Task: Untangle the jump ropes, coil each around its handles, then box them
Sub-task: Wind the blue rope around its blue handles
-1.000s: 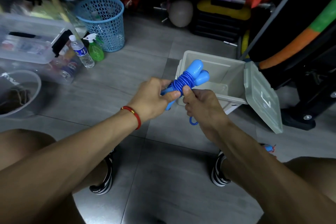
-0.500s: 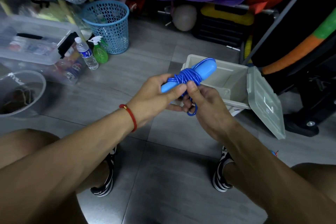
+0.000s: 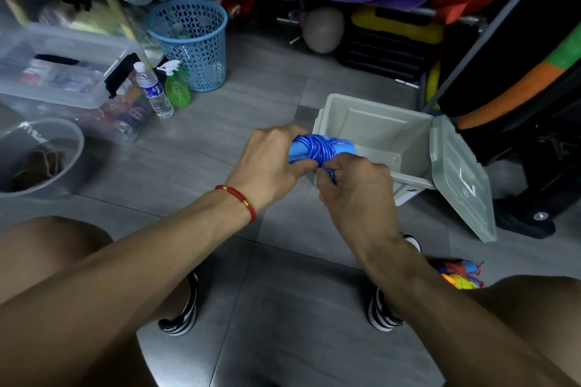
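Blue rope nearly coiled, not yet boxed.

The blue jump rope (image 3: 317, 149) is wound in many turns around its paired handles and is held in the air just near of the open grey box (image 3: 374, 132), whose inside shows no rope; another, multicoloured rope (image 3: 460, 275) lies on the floor at the near right. The left hand (image 3: 273, 163) grips the handles with curled fingers; the right hand (image 3: 355, 185) pinches the last loose loop, apparently tucking it.
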Action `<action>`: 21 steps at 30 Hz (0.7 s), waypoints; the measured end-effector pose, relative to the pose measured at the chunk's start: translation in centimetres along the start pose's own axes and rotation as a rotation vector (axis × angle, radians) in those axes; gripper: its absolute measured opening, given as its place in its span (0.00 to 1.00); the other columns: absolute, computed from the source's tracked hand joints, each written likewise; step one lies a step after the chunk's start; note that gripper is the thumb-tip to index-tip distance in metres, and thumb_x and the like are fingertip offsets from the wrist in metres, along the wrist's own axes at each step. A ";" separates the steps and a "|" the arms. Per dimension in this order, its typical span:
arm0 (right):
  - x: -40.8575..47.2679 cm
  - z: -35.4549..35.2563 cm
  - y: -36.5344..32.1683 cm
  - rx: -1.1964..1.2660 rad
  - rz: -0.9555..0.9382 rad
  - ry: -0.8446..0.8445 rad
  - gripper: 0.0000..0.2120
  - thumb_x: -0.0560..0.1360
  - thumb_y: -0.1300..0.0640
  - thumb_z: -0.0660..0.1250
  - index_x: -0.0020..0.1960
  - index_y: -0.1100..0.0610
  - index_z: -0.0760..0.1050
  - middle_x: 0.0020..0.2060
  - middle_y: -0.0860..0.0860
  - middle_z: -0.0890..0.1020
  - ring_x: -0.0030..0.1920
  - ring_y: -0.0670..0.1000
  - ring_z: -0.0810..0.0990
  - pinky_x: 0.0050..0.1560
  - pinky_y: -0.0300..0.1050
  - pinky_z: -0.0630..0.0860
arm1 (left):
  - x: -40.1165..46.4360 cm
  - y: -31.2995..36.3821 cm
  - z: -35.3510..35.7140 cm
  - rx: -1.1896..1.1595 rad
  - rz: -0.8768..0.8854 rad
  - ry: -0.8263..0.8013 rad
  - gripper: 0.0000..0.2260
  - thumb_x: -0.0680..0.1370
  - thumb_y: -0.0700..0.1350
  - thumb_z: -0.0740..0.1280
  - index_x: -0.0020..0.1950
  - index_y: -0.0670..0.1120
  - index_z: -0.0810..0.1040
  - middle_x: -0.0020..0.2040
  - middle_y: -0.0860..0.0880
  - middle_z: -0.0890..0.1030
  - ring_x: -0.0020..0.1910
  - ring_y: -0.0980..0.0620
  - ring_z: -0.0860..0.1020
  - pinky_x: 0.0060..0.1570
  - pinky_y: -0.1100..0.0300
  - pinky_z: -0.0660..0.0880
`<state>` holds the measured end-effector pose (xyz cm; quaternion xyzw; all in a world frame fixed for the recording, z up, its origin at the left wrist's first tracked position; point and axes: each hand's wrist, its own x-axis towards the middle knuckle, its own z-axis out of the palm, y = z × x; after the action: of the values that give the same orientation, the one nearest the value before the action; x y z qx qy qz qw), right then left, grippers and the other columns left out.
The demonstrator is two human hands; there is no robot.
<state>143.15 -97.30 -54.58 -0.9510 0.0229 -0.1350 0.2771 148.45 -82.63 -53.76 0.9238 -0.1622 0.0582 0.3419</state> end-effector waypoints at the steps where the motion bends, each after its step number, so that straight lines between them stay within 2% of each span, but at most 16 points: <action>1: 0.0 0.0 -0.1 -0.096 -0.112 0.054 0.07 0.74 0.57 0.71 0.38 0.59 0.79 0.26 0.50 0.77 0.26 0.54 0.74 0.27 0.39 0.67 | 0.0 -0.1 -0.1 -0.023 -0.031 -0.016 0.20 0.72 0.49 0.78 0.60 0.49 0.79 0.48 0.50 0.83 0.46 0.51 0.79 0.46 0.65 0.70; 2: 0.1 -0.1 0.0 -0.133 -0.186 0.087 0.06 0.73 0.58 0.73 0.39 0.58 0.80 0.25 0.51 0.77 0.26 0.54 0.74 0.27 0.38 0.66 | 0.0 -0.2 -0.2 -0.051 -0.064 -0.036 0.21 0.71 0.49 0.78 0.61 0.50 0.76 0.48 0.50 0.82 0.45 0.52 0.79 0.45 0.64 0.71; 4: 0.3 -0.4 0.3 -0.033 -0.203 0.085 0.04 0.71 0.57 0.75 0.41 0.56 0.82 0.27 0.50 0.80 0.28 0.53 0.78 0.31 0.40 0.74 | 0.1 -0.5 -0.6 -0.097 -0.088 -0.080 0.22 0.70 0.49 0.79 0.59 0.51 0.74 0.48 0.51 0.81 0.44 0.53 0.79 0.43 0.63 0.74; 7: 0.7 -1.4 0.7 0.408 0.084 -0.106 0.03 0.72 0.58 0.76 0.43 0.54 0.82 0.30 0.50 0.84 0.31 0.51 0.84 0.40 0.47 0.82 | 0.1 -0.6 -1.4 -0.148 -0.029 -0.122 0.19 0.68 0.48 0.80 0.55 0.53 0.78 0.45 0.55 0.82 0.42 0.59 0.79 0.39 0.69 0.72; 8: 0.8 -1.7 0.8 0.547 0.167 -0.167 0.03 0.73 0.60 0.76 0.43 0.55 0.82 0.30 0.52 0.84 0.31 0.52 0.84 0.41 0.51 0.84 | 0.1 -0.7 -1.6 -0.172 -0.009 -0.134 0.19 0.68 0.48 0.81 0.54 0.54 0.79 0.45 0.56 0.81 0.42 0.60 0.79 0.40 0.68 0.72; 10: 0.8 -2.2 0.8 0.720 0.230 -0.221 0.01 0.74 0.64 0.74 0.45 0.60 0.82 0.32 0.57 0.84 0.32 0.56 0.84 0.42 0.55 0.84 | 0.2 -1.0 -1.8 -0.239 0.012 -0.154 0.19 0.66 0.47 0.81 0.54 0.54 0.80 0.46 0.55 0.82 0.44 0.57 0.79 0.45 0.60 0.77; 12: 0.9 -2.7 0.7 0.865 0.289 -0.251 0.02 0.75 0.67 0.72 0.48 0.65 0.81 0.34 0.61 0.84 0.33 0.58 0.84 0.42 0.53 0.84 | 0.3 -1.2 -2.1 -0.393 -0.016 -0.194 0.20 0.66 0.46 0.81 0.55 0.53 0.81 0.48 0.53 0.84 0.44 0.54 0.81 0.50 0.52 0.80; 16: 1.2 -3.7 0.6 1.099 0.395 -0.337 0.07 0.76 0.67 0.70 0.53 0.68 0.80 0.40 0.63 0.85 0.39 0.56 0.86 0.45 0.48 0.84 | 0.2 -0.9 -2.6 -0.687 -0.098 -0.222 0.20 0.69 0.40 0.80 0.60 0.46 0.81 0.52 0.43 0.84 0.44 0.52 0.77 0.51 0.47 0.78; 19: 1.3 -4.1 0.5 1.223 0.437 -0.396 0.10 0.76 0.66 0.68 0.56 0.69 0.79 0.43 0.63 0.86 0.42 0.56 0.87 0.47 0.47 0.83 | 0.0 -0.7 -2.3 -0.819 -0.162 -0.190 0.17 0.71 0.42 0.77 0.58 0.42 0.81 0.56 0.42 0.84 0.54 0.45 0.82 0.62 0.45 0.77; 21: 1.2 -4.1 0.0 1.343 0.465 -0.420 0.13 0.75 0.67 0.68 0.58 0.70 0.77 0.43 0.62 0.85 0.43 0.55 0.87 0.48 0.48 0.83 | -0.3 -0.3 -2.1 -0.941 -0.212 -0.244 0.17 0.74 0.43 0.74 0.61 0.41 0.79 0.56 0.42 0.83 0.56 0.42 0.82 0.62 0.40 0.77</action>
<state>143.21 -99.61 -50.97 -0.5531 0.0826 0.1270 0.8192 148.33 -80.97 -52.41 0.6807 -0.1150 -0.1648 0.7045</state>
